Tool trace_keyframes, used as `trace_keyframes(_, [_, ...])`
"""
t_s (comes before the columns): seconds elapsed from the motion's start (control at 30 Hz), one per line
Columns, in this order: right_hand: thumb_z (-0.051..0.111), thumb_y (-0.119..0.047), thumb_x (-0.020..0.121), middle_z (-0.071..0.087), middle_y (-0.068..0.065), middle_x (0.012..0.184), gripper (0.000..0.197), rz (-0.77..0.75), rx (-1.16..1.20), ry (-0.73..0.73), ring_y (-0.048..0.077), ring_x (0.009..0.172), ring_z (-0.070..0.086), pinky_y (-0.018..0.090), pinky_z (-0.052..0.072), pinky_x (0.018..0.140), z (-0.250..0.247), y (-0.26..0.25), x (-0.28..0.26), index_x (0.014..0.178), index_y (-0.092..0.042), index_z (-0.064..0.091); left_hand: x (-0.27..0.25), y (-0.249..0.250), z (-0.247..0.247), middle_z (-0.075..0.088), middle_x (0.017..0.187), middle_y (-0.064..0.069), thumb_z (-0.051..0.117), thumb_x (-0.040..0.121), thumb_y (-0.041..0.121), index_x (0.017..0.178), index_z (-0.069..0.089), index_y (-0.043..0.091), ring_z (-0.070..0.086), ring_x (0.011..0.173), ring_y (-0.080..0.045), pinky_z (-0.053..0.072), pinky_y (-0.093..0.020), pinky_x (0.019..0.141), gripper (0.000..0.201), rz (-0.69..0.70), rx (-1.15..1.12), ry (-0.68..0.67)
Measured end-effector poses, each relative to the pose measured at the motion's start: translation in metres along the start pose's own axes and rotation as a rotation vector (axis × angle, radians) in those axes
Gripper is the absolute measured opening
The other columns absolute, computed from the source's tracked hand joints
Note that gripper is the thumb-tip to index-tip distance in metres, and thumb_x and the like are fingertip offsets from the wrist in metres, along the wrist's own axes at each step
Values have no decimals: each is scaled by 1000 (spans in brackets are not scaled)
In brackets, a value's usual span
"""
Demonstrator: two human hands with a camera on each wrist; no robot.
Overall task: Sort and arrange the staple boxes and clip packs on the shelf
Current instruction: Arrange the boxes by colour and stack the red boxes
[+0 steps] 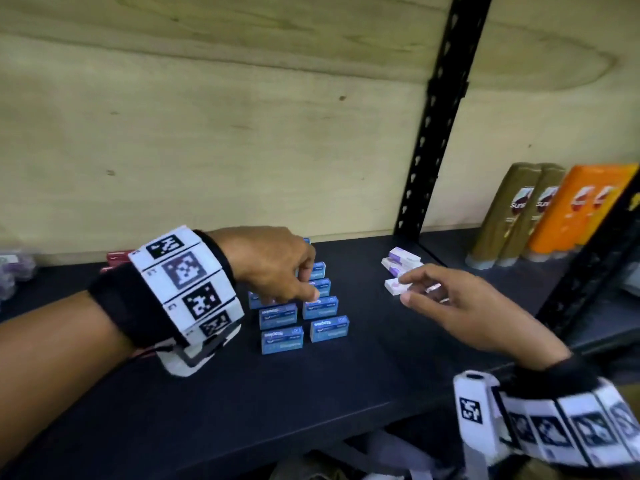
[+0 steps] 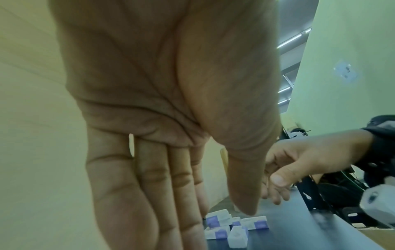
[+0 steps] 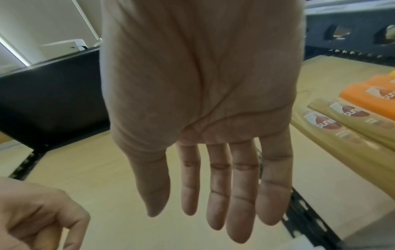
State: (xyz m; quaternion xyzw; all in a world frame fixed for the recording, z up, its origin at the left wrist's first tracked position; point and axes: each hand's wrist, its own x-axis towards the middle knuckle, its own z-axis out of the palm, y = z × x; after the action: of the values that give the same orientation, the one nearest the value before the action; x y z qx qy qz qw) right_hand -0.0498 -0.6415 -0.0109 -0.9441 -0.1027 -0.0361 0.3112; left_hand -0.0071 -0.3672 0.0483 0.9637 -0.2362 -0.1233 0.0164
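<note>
Left hand point(image 1: 277, 268) fingers down on blue staple boxes point(image 1: 320, 304), grip unclear; right hand point(image 1: 460, 306) loose, empty, near white packs point(image 1: 398, 285). Risk: bump could've toppled rows.

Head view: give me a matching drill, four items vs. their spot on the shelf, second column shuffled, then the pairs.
Items:
1. blue staple boxes
2. white-and-purple boxes
3. gold bottles
4. orange bottles

Places:
A. far right, beyond the gold ones
B. in rows under the left hand
C. just right of the black upright
D. by the right hand fingertips

Pairs: 1-B, 2-D, 3-C, 4-A
</note>
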Motion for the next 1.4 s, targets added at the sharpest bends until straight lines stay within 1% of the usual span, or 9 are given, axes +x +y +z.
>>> trace_keyframes(0.1, [67,-44,88,69,-16,88,20,65,-130,-3,8,86,66,29,52,82,-27,13,36,105,-34,66,27,7,-12,74,77,10,58,88,58,98,59,29,66,73,-4,46,-25,66,30,28,51,15])
trace_keyframes(0.33, [74,-43,85,65,-5,108,37,206,-433,-172,16,99,60,30,47,89,-47,41,129,114,-22,65,89,12,-26,72,88,8,61,88,55,99,61,26,65,82,-10,50,-29,73,30,38,123,13])
trace_keyframes(0.43, [77,-51,79,71,1,105,48,271,-516,-301,23,99,64,32,45,80,-44,44,154,108,-13,70,113,12,-29,72,88,8,61,89,52,101,61,25,64,71,-7,45,-25,63,30,36,141,-21])
trace_keyframes(0.57, [81,-60,68,73,2,81,49,300,-591,-452,17,72,60,26,43,64,-36,49,176,88,-15,76,144,11,-27,71,93,6,61,89,54,102,62,25,63,84,-10,43,-26,67,32,25,173,-53])
trace_keyframes(0.8, [76,-34,86,72,-1,64,24,406,-366,-445,12,56,64,25,52,61,-55,62,193,91,-10,74,184,12,-23,67,92,5,59,90,54,101,62,24,60,81,-11,41,-27,69,33,18,233,-101])
trace_keyframes(0.97, [77,-32,84,67,0,59,34,468,-429,-299,21,69,62,36,54,83,-70,85,206,101,-2,76,208,26,-20,58,83,14,62,91,46,107,62,25,53,77,-7,39,-27,72,26,112,227,-55])
trace_keyframes(1.13, [81,-24,82,60,-7,41,24,531,-406,-337,3,34,53,24,45,56,-69,96,210,97,-7,77,229,44,-14,57,93,14,64,90,43,123,57,34,53,91,-14,43,-30,77,35,231,226,31])
trace_keyframes(1.27, [85,-17,76,71,-2,56,24,553,-300,-353,5,46,66,21,58,56,-70,104,213,95,-6,77,242,56,-13,61,110,9,66,90,40,130,53,38,52,91,-14,43,-30,75,42,315,232,19])
trace_keyframes(1.4, [88,-15,71,76,5,73,28,573,-216,-374,15,69,73,33,61,80,-71,113,215,96,-5,78,255,65,-13,65,114,4,65,92,33,133,54,33,49,90,-10,34,-23,60,43,408,217,-2])
